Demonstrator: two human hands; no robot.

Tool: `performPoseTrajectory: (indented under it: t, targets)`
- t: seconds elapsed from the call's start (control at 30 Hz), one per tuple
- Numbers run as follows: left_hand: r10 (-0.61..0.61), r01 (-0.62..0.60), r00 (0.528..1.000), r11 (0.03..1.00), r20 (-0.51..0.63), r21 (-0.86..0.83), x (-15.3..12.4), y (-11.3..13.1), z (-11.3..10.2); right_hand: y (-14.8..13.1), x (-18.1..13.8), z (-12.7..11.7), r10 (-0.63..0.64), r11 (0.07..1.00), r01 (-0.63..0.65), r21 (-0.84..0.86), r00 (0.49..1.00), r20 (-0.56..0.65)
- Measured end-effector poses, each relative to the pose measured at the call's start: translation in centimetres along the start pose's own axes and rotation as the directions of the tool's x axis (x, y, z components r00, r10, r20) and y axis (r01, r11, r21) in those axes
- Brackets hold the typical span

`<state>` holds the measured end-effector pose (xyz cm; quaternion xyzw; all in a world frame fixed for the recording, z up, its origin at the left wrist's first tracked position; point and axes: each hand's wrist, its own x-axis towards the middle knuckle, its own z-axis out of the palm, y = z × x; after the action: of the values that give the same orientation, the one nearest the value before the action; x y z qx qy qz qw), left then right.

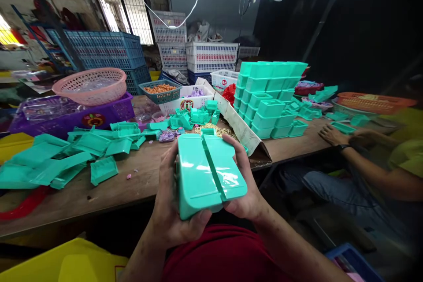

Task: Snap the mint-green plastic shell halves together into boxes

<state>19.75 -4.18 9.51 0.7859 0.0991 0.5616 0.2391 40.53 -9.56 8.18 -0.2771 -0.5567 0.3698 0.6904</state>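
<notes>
Red shirt (211,253) is covering my front. Beyond, the bench (143,174) is carrying stacked tubs (266,122) on my right and loose parts (95,143) on my left. Before its edge I am holding a green box (194,172); my left hand (167,211) and right hand (248,194) are gripping opposite sides, fingers curling around it. One pink scrap (128,176) is lying near the parts.

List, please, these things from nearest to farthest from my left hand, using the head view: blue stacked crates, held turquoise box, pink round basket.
1. Turquoise box: touching, in the grip of the left hand.
2. Pink round basket: farther forward, on the left side.
3. Blue stacked crates: also on the left, behind the basket.
</notes>
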Motion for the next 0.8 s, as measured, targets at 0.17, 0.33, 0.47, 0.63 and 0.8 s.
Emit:
performPoseTrajectory:
  t: [0.17, 0.33, 0.47, 0.63, 0.8]
  targets:
    - [-0.007, 0.005, 0.998, 0.999, 0.055, 0.046, -0.8, 2.3, -1.4, -1.4, -1.1, 1.2, -0.010, 1.000, 0.010, 0.004, 1.000, 0.024]
    - [-0.055, 0.050, 0.992, 0.998, 0.117, 0.050, -2.1, 5.3, -2.4, -3.1, -2.7, 2.0, -0.071, 0.997, 0.070, 0.023, 0.994, 0.084]
    - [-0.036, 0.014, 0.977, 0.994, 0.211, 0.105, -2.8, 7.9, -3.4, -3.6, -3.8, 2.4, -0.081, 0.997, 0.079, 0.020, 0.988, 0.135]
    - [-0.067, -0.002, 0.973, 0.954, 0.221, 0.300, -4.2, 8.6, -4.4, -4.6, -4.1, 2.9, -0.035, 0.999, 0.027, 0.036, 0.962, 0.272]
    - [-0.139, 0.062, 0.985, 0.841, 0.104, 0.538, -5.3, 7.2, -4.4, -5.5, -4.0, 2.7, 0.093, 0.985, -0.041, -0.167, 0.942, 0.322]
